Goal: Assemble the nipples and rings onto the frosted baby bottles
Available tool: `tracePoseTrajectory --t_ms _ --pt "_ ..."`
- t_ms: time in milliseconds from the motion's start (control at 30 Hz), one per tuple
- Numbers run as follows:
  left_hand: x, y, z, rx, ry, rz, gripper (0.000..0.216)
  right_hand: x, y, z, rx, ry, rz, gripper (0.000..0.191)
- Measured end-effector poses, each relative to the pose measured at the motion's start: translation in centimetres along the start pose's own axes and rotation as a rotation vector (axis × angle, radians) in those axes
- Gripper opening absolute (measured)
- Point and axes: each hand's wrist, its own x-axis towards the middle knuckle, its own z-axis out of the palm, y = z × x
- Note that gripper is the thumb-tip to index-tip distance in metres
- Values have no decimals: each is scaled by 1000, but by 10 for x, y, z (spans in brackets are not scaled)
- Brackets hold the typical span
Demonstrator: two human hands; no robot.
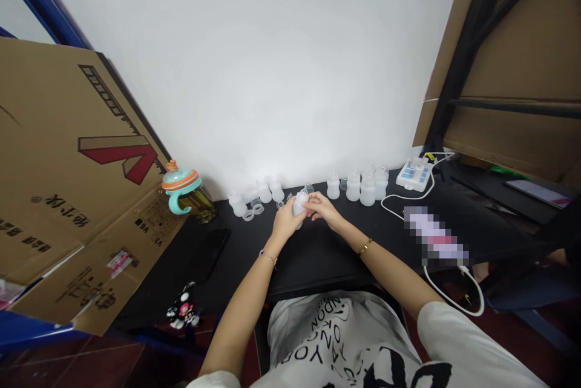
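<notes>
Both my hands meet over the middle of a black table (318, 255). My left hand (285, 218) is closed around a small translucent white bottle (299, 202), and my right hand (323, 206) pinches the same bottle from the right side. Behind them, along the white wall, stand several more small white bottles (358, 187) on the right and others (254, 194) on the left, with loose clear rings (252, 211) lying nearby.
A large cardboard box (77, 194) leans at the left. A teal and orange handled cup (186, 191) stands beside it. A black phone (211, 249) lies on the table. A white power strip (414, 175) with its cable (454, 300) lies at the right, by a dark metal rack (467, 37).
</notes>
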Motion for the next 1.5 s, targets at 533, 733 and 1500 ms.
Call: tracePoseTrajectory --t_ms 533,733,1500 --pt "0 -1 0 -13 -20 4 51 0 -1 1 14 -12 11 41" --pt "0 -2 0 -28 -22 13 51 0 -2 1 0 -3 16 44" --pt "0 1 -1 -9 -15 -1 53 -1 -2 2 7 9 12 46"
